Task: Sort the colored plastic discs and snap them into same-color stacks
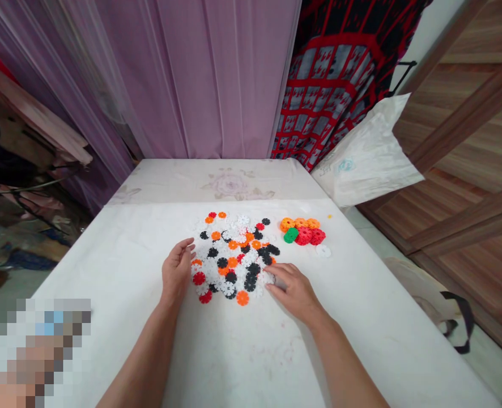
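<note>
A loose pile of notched plastic discs, like snowflake building pieces, lies mid-table in white, black (251, 282), orange (242, 298) and red (199, 278). At the pile's left edge, my left hand (177, 271) rests with its fingers loosely bent and apart, nothing visible in them. On the other side, my right hand (297, 290) has thumb and fingers around white notched discs (269, 277) at the pile's right edge. How many it holds is hidden. Right of the pile are grouped orange discs (300, 224), red discs (304, 236), a green stack (290, 235) and white discs (323, 250).
A white cloth with a flower print covers the table (119, 277). Purple curtains (217, 79) hang behind it. A white bag (361, 158) stands at the table's right edge, near wooden doors (459, 147). Clothes (25, 119) hang at left; a pixelated patch fills the lower left corner.
</note>
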Action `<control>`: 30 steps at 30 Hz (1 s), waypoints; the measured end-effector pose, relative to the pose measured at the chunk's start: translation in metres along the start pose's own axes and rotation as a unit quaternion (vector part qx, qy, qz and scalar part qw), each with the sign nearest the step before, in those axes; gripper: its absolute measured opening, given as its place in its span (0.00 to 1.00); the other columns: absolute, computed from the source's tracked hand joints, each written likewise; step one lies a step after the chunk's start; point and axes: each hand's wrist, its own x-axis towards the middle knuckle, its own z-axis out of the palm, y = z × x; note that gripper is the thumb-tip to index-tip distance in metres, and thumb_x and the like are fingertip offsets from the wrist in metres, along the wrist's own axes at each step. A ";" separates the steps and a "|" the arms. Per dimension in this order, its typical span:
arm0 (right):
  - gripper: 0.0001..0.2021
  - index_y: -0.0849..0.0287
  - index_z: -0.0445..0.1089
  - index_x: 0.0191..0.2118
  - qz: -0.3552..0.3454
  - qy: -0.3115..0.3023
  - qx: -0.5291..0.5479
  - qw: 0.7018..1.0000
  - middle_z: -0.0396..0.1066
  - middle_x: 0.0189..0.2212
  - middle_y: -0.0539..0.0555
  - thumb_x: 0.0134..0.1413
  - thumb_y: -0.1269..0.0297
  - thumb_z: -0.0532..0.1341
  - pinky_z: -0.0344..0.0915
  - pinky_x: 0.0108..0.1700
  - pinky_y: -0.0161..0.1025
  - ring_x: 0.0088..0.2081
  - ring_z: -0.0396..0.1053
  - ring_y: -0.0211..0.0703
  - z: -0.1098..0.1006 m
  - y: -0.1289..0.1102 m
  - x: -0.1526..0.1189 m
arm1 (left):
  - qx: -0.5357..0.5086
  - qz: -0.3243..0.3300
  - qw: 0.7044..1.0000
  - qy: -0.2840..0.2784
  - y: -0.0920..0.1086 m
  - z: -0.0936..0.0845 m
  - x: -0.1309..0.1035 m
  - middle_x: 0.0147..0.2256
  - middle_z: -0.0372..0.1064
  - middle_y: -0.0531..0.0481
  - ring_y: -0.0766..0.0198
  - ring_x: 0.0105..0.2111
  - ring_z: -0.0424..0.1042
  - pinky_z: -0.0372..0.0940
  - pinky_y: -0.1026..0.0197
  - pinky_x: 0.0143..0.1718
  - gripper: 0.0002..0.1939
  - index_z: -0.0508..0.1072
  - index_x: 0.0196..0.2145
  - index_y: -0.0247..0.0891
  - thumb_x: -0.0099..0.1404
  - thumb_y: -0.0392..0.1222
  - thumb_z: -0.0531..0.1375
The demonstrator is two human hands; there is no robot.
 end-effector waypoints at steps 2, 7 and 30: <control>0.16 0.50 0.76 0.50 0.010 -0.005 0.010 1.000 0.79 0.45 0.53 0.55 0.68 0.64 0.72 0.51 0.46 0.47 0.74 0.48 -0.002 0.001 0.000 | 0.015 0.002 1.000 -0.004 -0.001 -0.001 0.000 0.42 0.79 0.44 0.55 0.48 0.77 0.72 0.50 0.51 0.18 0.77 0.46 0.39 0.62 0.47 0.57; 0.23 0.51 0.73 0.55 0.061 0.003 0.035 0.998 0.79 0.43 0.52 0.52 0.68 0.64 0.72 0.53 0.45 0.45 0.75 0.46 -0.003 0.000 0.000 | 0.047 0.009 0.999 -0.013 0.000 -0.002 0.001 0.40 0.79 0.45 0.55 0.44 0.77 0.71 0.52 0.50 0.22 0.78 0.46 0.39 0.58 0.52 0.59; 0.20 0.49 0.75 0.51 0.134 0.076 -0.029 0.988 0.80 0.44 0.52 0.51 0.68 0.64 0.71 0.54 0.49 0.47 0.75 0.49 0.006 0.010 0.012 | 0.116 0.046 0.992 -0.026 0.003 -0.001 -0.002 0.31 0.75 0.49 0.62 0.30 0.72 0.67 0.61 0.33 0.25 0.79 0.46 0.39 0.60 0.57 0.57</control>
